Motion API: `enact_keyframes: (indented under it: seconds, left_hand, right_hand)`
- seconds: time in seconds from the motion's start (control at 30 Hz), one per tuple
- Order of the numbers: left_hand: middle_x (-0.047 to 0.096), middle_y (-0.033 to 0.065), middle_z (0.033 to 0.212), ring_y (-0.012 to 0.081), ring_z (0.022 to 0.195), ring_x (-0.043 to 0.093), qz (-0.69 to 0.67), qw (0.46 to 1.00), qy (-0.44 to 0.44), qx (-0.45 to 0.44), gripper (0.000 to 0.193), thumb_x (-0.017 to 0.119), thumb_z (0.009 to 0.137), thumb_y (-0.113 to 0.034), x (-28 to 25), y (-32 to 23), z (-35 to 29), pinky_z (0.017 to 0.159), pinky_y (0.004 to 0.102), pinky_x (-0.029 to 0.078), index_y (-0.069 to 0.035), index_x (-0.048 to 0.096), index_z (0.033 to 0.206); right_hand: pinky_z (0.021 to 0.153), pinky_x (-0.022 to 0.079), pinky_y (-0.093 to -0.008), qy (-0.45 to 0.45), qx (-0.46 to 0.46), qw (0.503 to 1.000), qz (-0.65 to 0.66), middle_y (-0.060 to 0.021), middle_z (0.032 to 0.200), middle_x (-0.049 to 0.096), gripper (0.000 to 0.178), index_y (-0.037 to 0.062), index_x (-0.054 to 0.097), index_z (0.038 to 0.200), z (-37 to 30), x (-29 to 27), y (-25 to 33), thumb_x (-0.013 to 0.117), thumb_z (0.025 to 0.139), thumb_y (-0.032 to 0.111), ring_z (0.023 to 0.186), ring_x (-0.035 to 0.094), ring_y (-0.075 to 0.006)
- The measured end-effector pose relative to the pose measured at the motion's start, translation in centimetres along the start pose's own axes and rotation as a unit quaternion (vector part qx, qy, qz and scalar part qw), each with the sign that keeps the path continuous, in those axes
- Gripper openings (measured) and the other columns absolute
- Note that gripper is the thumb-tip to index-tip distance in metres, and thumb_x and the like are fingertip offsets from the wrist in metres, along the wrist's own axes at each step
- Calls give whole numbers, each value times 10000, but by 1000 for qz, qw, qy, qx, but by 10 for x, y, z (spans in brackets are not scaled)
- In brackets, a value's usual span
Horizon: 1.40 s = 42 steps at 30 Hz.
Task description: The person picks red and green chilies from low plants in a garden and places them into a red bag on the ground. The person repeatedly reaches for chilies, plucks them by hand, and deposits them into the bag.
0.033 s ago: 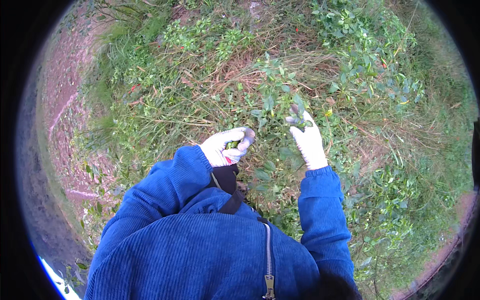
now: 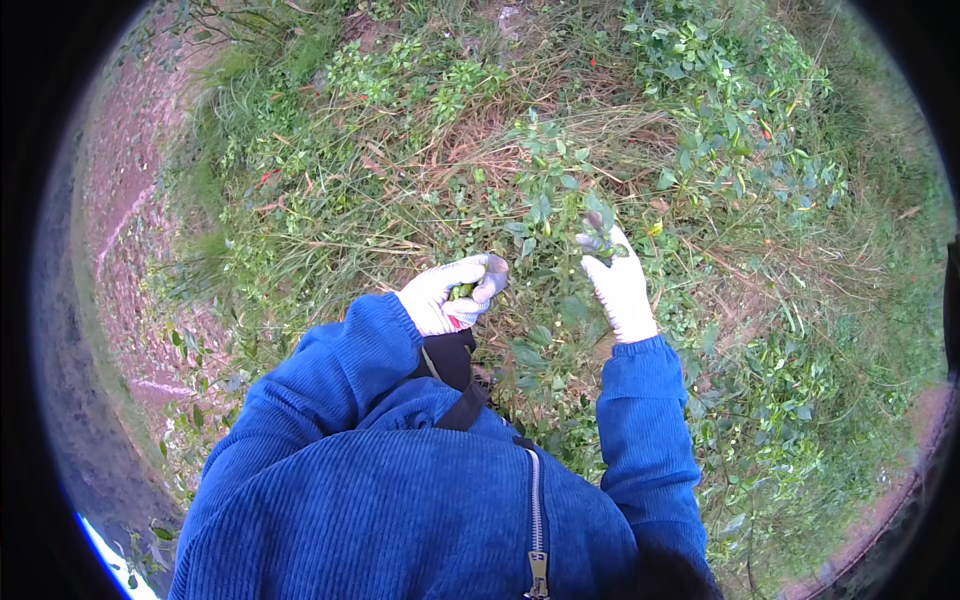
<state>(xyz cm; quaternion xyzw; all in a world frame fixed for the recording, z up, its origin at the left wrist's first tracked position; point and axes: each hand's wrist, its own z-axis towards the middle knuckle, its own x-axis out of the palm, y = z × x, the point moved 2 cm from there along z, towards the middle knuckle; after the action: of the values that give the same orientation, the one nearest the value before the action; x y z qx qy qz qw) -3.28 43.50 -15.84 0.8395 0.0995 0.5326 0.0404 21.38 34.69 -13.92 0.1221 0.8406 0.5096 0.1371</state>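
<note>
My left hand (image 2: 445, 292), in a white glove with grey fingertips, is curled closed around several small green peppers (image 2: 462, 291). A bit of red shows by its lower fingers. To the right, my right hand (image 2: 617, 275) wears a matching glove and reaches in beside a leafy pepper plant (image 2: 547, 160). Its thumb and fingers are bent around something small and green (image 2: 617, 250), which looks like peppers, though leaves and fingers partly cover it. The two hands are well apart, both low over the plants.
Dry straw (image 2: 640, 130) and grass lie tangled among the plants. A bushier pepper plant (image 2: 740, 130) with red and yellow spots grows at the far right. Bare reddish soil (image 2: 130, 200) runs along the left. A black bag or strap (image 2: 455, 360) hangs at my front.
</note>
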Motion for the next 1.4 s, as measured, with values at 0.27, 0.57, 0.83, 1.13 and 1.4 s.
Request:
enact_keyframes:
  seconds: [0.27,0.57,0.83,1.13,1.4]
  left_hand:
    - [574,105,933,142,676,548,10,995,-95,36,180,540,989,-233,9,-5,5,484,199,482,-65,559,1049]
    - [652,29,823,56,572,512,409,880,-232,69,223,606,932,-135,26,9,49,459,185,394,-28,637,1125]
    - [661,35,763,92,576,541,523,782,-322,103,294,706,854,-243,2,18,67,515,253,435,4,665,1009]
    - [592,20,846,63,586,492,163,950,-260,49,161,619,943,-175,-5,23,69,399,164,343,-65,576,1052]
    - [613,62,936,67,633,520,175,965,-182,70,153,564,965,-136,12,18,58,430,146,408,-43,562,1086]
  right_hand:
    - [716,473,-386,-72,12,947,-313,-154,903,674,253,11,652,1098,19,-34,-9,565,927,177,809,622,-314]
    - [647,494,-443,-29,-117,786,-606,-106,704,641,193,76,573,930,2,42,-16,545,924,267,657,647,-301]
    - [683,430,-412,6,-114,713,-692,-63,818,621,312,59,590,1153,-12,65,-26,525,886,207,778,620,-247]
    - [671,451,-420,-11,-98,835,-542,-93,824,608,389,90,589,1235,-12,56,-34,575,887,263,811,612,-274]
    - [942,456,-413,-41,-106,869,-482,-181,1179,588,570,60,474,1372,-9,42,-5,640,848,211,1093,560,-343]
